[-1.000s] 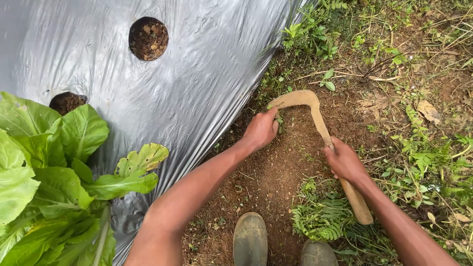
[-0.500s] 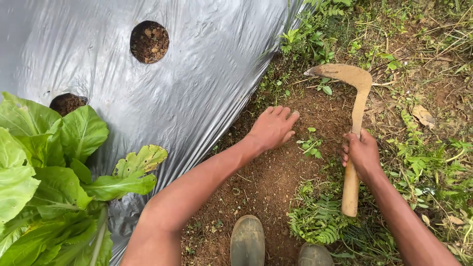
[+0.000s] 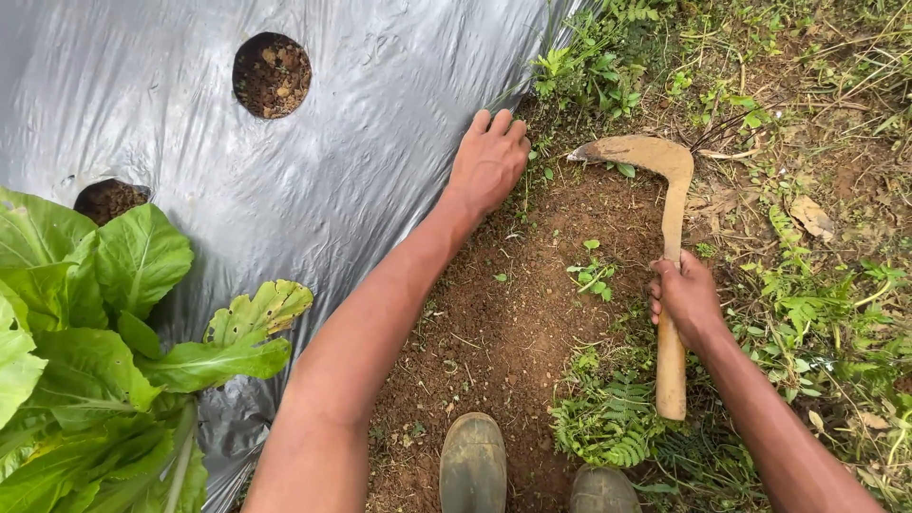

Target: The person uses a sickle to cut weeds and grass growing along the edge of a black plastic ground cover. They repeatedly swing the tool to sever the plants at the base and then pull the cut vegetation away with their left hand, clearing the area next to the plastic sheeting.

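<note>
The sickle (image 3: pixel 665 237) is gripped at its wooden handle by the closed right hand (image 3: pixel 686 296), its curved blade resting on bare soil (image 3: pixel 503 323). The left hand (image 3: pixel 488 161) (fingers loosely spread, holding nothing) is laid at the edge of the silver plastic sheet (image 3: pixel 380 123), beside small weeds (image 3: pixel 594 71).

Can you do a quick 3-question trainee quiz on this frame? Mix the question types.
1. True or false: the right hand holds the sickle by its wooden handle.
2. Multiple choice: the left hand rests at A) the edge of the silver plastic sheet, B) the leafy green plant, C) a rubber boot.
3. Fill in: the sickle's curved blade tip points toward the ____ hand.

Key: 1 true; 2 A; 3 left.
</note>
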